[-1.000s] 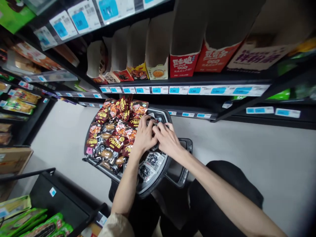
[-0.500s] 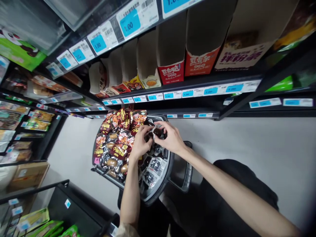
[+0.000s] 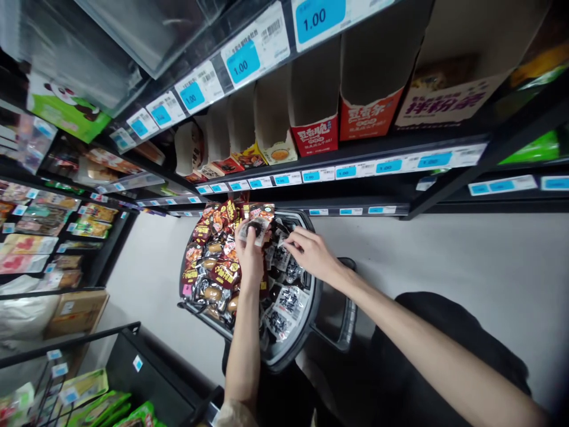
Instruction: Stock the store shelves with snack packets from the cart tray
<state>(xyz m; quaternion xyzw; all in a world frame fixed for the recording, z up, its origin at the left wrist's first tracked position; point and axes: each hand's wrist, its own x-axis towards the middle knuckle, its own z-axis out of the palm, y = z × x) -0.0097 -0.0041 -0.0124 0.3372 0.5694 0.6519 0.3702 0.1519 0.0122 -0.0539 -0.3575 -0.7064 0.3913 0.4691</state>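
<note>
The left hand [image 3: 250, 258] gripped a small packet [image 3: 260, 229], thumb across its face, fingers behind, near the basket [image 3: 317, 296]'s far edge. The right hand [image 3: 312, 255]'s fingertips bunched near the right edge; whether they held anything was unclear.

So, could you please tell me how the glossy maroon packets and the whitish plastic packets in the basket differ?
Lettering: the glossy maroon packets carry yellow lettering and food pictures; the whitish plastic packets carry bold black lettering.
Place: the maroon packets lie mostly towards the left of the dark plastic basket; the whitish packets lie along its right side.
Shared: both kinds are small, shiny and in the same basket.
</note>
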